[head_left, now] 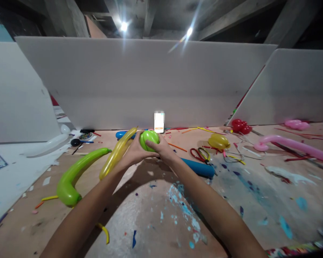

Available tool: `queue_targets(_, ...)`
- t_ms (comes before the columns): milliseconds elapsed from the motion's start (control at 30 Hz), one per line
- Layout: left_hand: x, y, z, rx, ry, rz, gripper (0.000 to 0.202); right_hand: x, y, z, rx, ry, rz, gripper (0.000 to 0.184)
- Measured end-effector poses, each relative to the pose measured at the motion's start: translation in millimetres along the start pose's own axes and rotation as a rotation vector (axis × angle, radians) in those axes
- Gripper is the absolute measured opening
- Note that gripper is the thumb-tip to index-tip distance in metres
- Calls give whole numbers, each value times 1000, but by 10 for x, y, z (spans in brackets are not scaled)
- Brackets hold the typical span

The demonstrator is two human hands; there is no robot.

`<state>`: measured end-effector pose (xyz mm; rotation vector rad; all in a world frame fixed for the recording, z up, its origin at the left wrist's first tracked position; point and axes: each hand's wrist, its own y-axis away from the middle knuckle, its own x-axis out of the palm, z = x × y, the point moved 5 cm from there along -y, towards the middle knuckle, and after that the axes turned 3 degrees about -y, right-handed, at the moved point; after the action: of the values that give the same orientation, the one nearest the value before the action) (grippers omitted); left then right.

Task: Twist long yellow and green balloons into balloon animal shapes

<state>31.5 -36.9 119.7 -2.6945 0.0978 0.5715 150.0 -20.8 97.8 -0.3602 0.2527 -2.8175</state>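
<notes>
Both my hands meet at the centre of the frame, closed around a rounded green balloon [148, 137]. Left hand [135, 149] cups its left side; right hand [165, 147] grips from the right, thumb across the front. Most fingertips are hidden behind the balloon or by the hands themselves, so I cannot tell their exact placement, nor whether a knot lies underneath. Grooves show on the green surface; number of segments unclear. Just left of my left hand, a long yellow balloon [113, 160] slants up, overlapping a blue balloon [121, 135] that shows only in part. Left of centre: a long green balloon [74, 175], whole curve visible apart from its lower tip, near my forearm. Right of centre: a blue cylinder [200, 168], left end covered by my right forearm; scissors [198, 154] touch or overlap it, contact uncertain. Above my hands stands a phone [159, 123], upper part pixelated, screen unreadable. At the right edge, a pink balloon [298, 147] is cut off. Both forearms leave by the bottom edge.
</notes>
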Motion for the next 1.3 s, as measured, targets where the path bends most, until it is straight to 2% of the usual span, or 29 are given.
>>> queue_targets(133,-21,-23,26,-27,24,39,88,14,-9,5,61,-99,174,52)
queue_targets(233,-40,-38,54,-40,86,59,88,-11,-13,1,96,-197,318,47)
queue_targets(367,0,-26,83,-96,157,114,85,-38,-22,-36,138,-245,380,46)
queue_targets(533,25,-21,82,-110,223,154,82,-39,-38,-86,183,-243,338,50)
queue_targets(767,-35,-71,111,-19,142,89,84,-71,-47,-89,182,-231,316,49)
queue_targets(867,-29,-69,122,-49,116,70,89,-59,-45,-104,212,-278,304,50)
queue_targets(1067,8,-49,81,-99,218,93,88,-58,-48,-120,242,-300,265,50)
queue_targets(1300,32,-62,182,-106,251,113,89,-31,-41,-75,210,-263,257,48)
